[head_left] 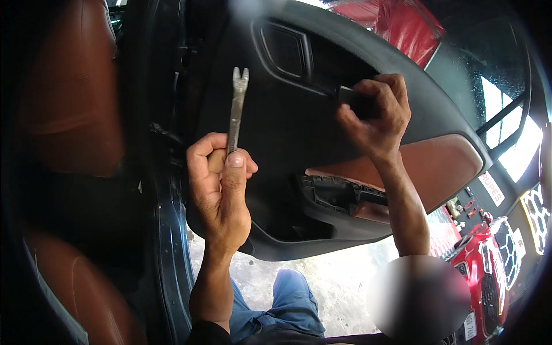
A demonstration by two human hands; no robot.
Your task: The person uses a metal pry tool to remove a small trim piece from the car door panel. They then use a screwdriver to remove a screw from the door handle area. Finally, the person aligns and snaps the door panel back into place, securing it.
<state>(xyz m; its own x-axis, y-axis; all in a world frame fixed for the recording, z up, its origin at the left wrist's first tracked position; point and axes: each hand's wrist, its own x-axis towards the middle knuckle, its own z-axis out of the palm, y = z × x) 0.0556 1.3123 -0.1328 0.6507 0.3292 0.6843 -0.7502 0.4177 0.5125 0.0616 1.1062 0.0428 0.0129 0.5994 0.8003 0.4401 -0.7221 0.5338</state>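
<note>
Head view: pry tool [236,109] upright above left-hand grip [221,190]

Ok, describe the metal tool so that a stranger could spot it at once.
Start at the big black car door panel that fills the middle of the view. In front of its left part, the left hand holds a slim grey metal pry tool upright. Its forked, notched tip is what sets it apart.

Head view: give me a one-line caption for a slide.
Left hand holds a forked metal pry tool upright while the right hand grips a small dark part on the black car door panel.
</note>
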